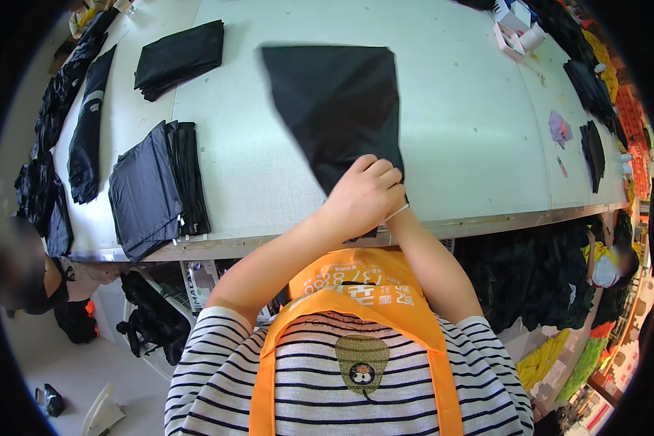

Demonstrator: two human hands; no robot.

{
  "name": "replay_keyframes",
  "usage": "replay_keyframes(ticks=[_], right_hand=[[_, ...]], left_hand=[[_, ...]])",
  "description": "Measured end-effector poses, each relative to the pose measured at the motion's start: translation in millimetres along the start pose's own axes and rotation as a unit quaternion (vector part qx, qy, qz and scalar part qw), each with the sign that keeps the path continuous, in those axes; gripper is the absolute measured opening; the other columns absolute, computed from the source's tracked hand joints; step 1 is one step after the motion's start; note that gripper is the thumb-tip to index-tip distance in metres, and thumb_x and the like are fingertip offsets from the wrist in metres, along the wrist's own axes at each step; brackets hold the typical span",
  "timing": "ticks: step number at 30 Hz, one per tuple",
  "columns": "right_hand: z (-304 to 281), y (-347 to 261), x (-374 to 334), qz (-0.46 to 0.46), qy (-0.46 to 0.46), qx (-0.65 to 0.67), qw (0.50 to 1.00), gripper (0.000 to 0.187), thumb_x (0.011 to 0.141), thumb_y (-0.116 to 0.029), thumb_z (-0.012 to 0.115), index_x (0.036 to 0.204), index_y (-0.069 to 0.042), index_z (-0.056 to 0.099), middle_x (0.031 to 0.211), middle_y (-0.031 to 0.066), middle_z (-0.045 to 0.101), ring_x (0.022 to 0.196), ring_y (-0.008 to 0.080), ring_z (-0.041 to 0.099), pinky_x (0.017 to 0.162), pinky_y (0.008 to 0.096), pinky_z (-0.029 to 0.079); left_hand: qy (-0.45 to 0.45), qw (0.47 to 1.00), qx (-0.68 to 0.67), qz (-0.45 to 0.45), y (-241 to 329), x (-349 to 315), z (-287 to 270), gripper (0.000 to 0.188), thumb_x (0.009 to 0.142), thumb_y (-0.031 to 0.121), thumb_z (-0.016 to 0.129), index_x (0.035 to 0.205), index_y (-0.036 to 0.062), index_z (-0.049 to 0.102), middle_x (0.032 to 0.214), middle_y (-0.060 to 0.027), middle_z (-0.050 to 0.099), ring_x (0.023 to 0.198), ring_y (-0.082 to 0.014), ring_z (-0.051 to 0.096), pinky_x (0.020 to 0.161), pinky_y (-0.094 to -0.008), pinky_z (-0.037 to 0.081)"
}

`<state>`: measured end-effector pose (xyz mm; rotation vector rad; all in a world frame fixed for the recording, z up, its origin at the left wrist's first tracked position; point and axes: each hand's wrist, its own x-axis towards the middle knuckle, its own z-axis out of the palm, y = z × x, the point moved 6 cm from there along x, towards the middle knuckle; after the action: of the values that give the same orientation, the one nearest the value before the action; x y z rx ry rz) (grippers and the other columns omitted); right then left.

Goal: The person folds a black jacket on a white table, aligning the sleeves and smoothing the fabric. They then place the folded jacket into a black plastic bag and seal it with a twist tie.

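A smooth black fabric piece [341, 94] spreads out from my hands over the table, wide at its far end and narrowing toward me. Its left edge is blurred. My left hand [363, 190] is closed over the narrow end, close to the table's front edge, with the knuckles up. My right hand [400, 200] meets it there, with a thin pale band round the wrist. The left hand covers most of the right, so its fingers are hidden. A small dark end of the fabric shows below my hands.
Left on the pale table [472, 145] lie a stack of folded black fabric [149, 189], a second black stack [180, 58] and a long black bundle [91, 123]. Boxes [512, 29] and a purple scrap [559, 128] are at right. People [22, 265] sit at both sides.
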<state>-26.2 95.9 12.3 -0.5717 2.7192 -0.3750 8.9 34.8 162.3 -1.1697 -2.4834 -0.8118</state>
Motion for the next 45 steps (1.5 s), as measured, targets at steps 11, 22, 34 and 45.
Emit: replay_keyframes(ticks=[11,22,34,45], right_hand=[[-79,83,19,0.119,0.372,0.094,0.916,0.054,0.086,-0.035,0.057,0.128,-0.002,0.046,0.133,0.0169,0.046,0.122,0.0301,0.044,0.101,0.0375,0.035],[-71,85,-15,0.135,0.266,0.186,0.936,0.059,0.090,-0.038,0.052,0.134,0.000,0.042,0.140,0.0183,0.041,0.128,0.0295,0.040,0.106,0.0363,0.032],[-118,-25,39,0.106,-0.020,0.111,0.988,0.055,0.092,-0.049,0.047,0.106,0.001,0.066,0.106,0.0268,0.062,0.110,0.0375,0.055,0.099,0.0381,0.039],[-114,-55,-85,-0.247,0.190,0.268,0.912,0.032,0.086,-0.022,0.063,0.108,0.000,0.061,0.113,0.0184,0.061,0.101,0.0319,0.060,0.088,0.0375,0.047]], left_hand=[[0.166,0.932,-0.074,-0.314,-104,-81,7,0.097,0.067,-0.001,0.068,0.149,0.0128,0.018,0.144,-0.0210,0.037,0.127,-0.0398,0.043,0.100,-0.0405,0.042],[0.026,0.941,-0.126,-0.313,-54,-97,29,0.082,0.069,-0.019,0.050,0.142,0.0161,0.040,0.130,-0.0209,0.053,0.114,-0.0396,0.055,0.093,-0.0399,0.047],[0.207,0.538,-0.599,-0.556,-71,-126,107,0.039,0.093,0.001,0.047,0.131,0.0087,0.044,0.122,-0.0086,0.056,0.103,-0.0199,0.061,0.085,-0.0338,0.054],[0.321,0.437,-0.684,-0.487,-74,-118,56,0.033,0.089,0.002,0.045,0.121,-0.0038,0.048,0.113,-0.0143,0.059,0.101,-0.0268,0.063,0.091,-0.0377,0.053]])
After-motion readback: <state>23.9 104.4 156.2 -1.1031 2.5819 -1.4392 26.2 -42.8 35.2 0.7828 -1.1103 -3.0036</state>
